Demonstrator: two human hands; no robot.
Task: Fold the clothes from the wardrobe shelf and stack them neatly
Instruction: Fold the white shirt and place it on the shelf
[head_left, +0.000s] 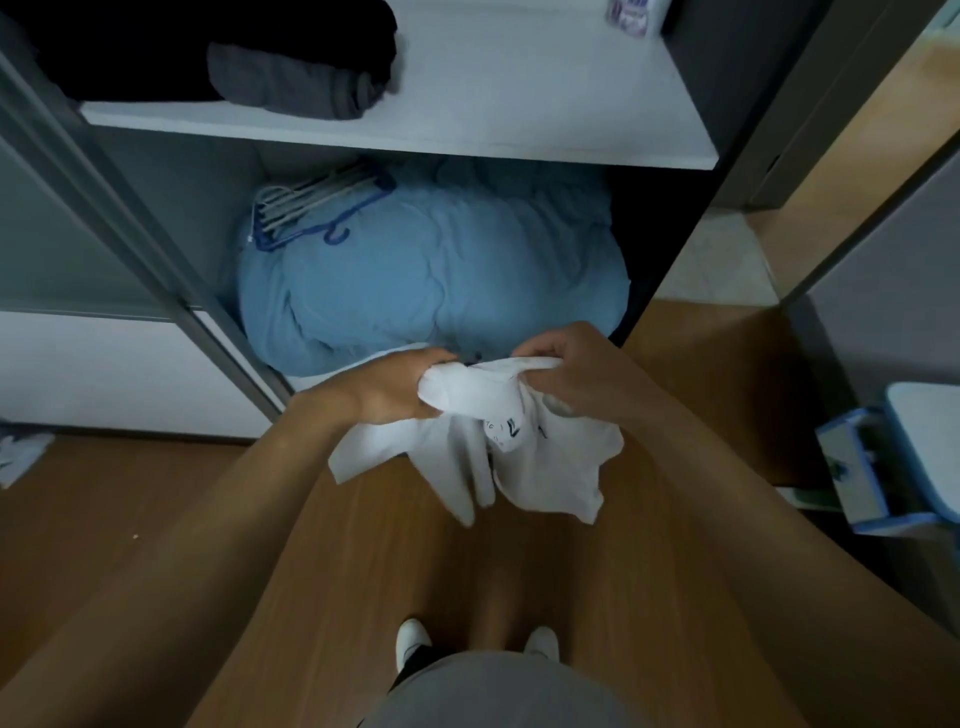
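Head view: white garment (519, 457) wadded mid-air over the floor (104, 467), in front of the wardrobe below the shelf (467, 135), top edge pinched by curled fingers (535, 356) of left hand (395, 389) and right hand (571, 374) (tails dangling loose), so likely a crooked fold or a drop, given the bunched grip and no flat support.

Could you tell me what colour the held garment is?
The garment is white with small dark print; head view.
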